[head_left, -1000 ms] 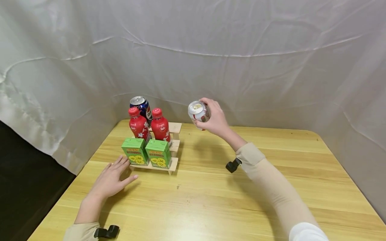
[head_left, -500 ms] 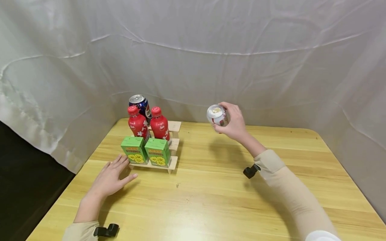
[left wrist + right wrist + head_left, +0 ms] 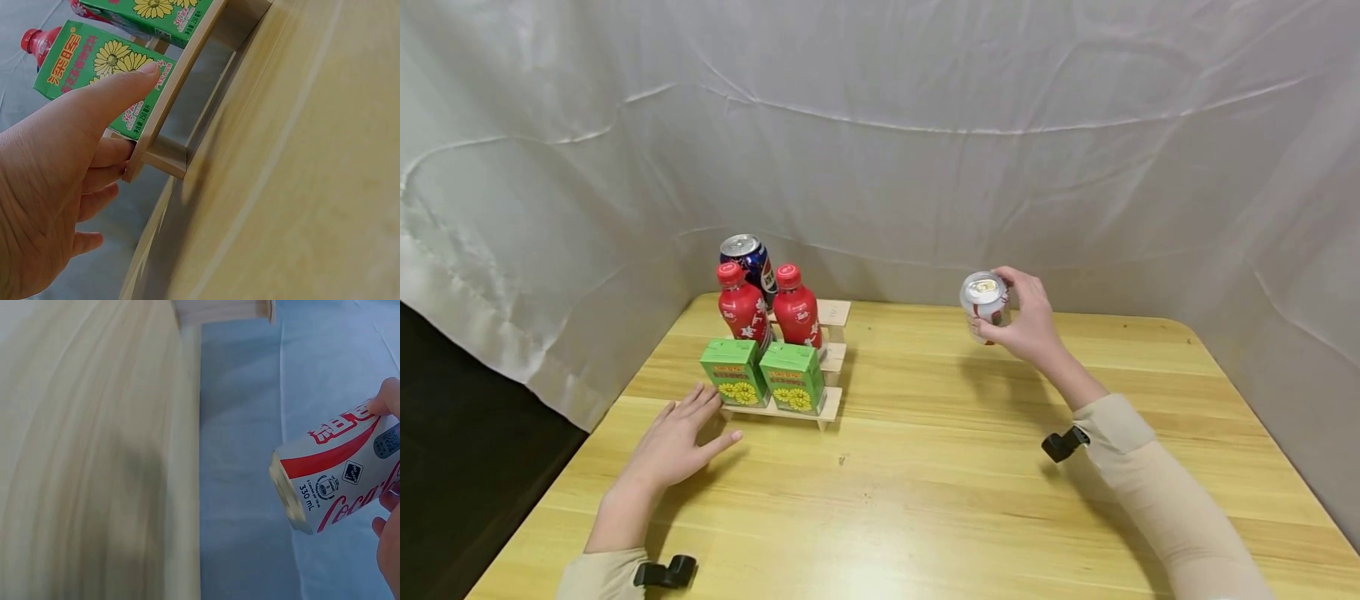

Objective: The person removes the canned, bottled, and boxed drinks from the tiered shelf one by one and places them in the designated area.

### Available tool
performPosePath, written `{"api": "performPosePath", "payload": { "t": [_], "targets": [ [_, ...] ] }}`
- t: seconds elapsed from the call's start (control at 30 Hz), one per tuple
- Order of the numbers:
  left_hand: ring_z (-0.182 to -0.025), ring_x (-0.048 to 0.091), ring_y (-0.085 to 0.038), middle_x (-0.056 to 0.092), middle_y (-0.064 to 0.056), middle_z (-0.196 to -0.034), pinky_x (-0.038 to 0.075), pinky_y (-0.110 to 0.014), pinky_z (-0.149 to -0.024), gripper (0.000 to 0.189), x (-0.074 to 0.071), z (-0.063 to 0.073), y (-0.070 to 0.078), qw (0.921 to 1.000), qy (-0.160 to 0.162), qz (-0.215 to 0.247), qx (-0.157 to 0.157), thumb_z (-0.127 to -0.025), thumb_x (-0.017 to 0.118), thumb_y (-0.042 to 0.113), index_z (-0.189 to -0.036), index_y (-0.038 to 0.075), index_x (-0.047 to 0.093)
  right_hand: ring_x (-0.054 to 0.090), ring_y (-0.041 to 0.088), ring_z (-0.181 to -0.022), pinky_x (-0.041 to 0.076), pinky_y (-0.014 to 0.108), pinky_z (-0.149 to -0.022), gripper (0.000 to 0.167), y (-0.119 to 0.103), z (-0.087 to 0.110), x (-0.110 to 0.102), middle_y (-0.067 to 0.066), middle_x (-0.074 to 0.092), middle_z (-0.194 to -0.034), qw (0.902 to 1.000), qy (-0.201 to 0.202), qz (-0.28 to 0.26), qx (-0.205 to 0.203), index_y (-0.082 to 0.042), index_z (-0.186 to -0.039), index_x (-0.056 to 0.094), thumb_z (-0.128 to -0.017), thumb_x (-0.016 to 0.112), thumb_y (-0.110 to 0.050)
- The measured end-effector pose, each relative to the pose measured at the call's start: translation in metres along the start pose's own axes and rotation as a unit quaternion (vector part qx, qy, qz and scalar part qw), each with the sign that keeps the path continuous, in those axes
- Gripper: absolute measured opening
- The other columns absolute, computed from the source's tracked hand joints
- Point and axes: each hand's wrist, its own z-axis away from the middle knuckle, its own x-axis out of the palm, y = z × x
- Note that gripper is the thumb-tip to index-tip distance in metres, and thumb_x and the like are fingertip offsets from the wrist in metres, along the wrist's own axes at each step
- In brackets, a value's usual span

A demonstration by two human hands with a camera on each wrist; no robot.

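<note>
My right hand grips a white and red Coca-Cola can around its side, above the back right of the table. In the right wrist view the can is tilted, its bottom end pointing away from the fingers, in mid-air. On the left, my left hand lies with straight, spread fingers at the front left corner of a small wooden stepped rack. The left wrist view has its thumb over the face of a green drink carton, with the other fingers by the rack's end.
Two green cartons fill the rack's front step. Behind them stand two red bottles, and a blue can is on the top step. Grey cloth hangs behind the wooden table.
The right hand has carried the Coca-Cola can to the right, away from the rack, and slightly lower in the head view. My left hand has stayed by the rack.
</note>
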Motion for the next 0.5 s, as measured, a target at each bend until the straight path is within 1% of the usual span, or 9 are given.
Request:
{"api": "performPosePath", "payload": {
  "t": [0.23,0.4,0.5],
  "targets": [
    [-0.146,0.027,-0.042,0.033,-0.023,-0.155,0.020,-0.066,-0.116,0.081,0.000,-0.001,-0.001,1.0000,-0.001,0.005,0.002,-0.090,0.056,0.060,-0.144,0.000,0.046,0.043,0.032,-0.114,0.037,0.053,-0.091,0.072,0.020,0.016,-0.014,0.018,0.056,-0.120,0.9991,0.022,0.000,0.036,-0.005,-0.131,0.050,-0.068,0.084,-0.006],
    [-0.146,0.027,-0.042,0.034,-0.023,-0.155,0.021,-0.066,-0.116,0.081,0.000,-0.001,-0.001,1.0000,-0.001,0.006,0.003,-0.090,0.057,0.060,-0.143,0.000,0.046,0.043,0.031,-0.113,0.037,0.052,-0.093,0.073,0.034,0.026,-0.025,0.020,0.056,-0.122,0.9973,0.035,0.008,0.065,-0.004,-0.134,0.049,-0.069,0.081,-0.003],
    [-0.145,0.028,-0.042,0.034,-0.023,-0.155,0.021,-0.066,-0.115,0.081,0.000,-0.001,-0.001,1.0000,0.000,0.008,0.003,-0.090,0.057,0.059,-0.143,-0.001,0.046,0.042,0.031,-0.114,0.036,0.053,-0.095,0.073,0.040,0.031,-0.031,0.021,0.056,-0.123,0.9954,0.043,0.009,0.085,-0.003,-0.135,0.048,-0.070,0.080,-0.001]
  ]
}}
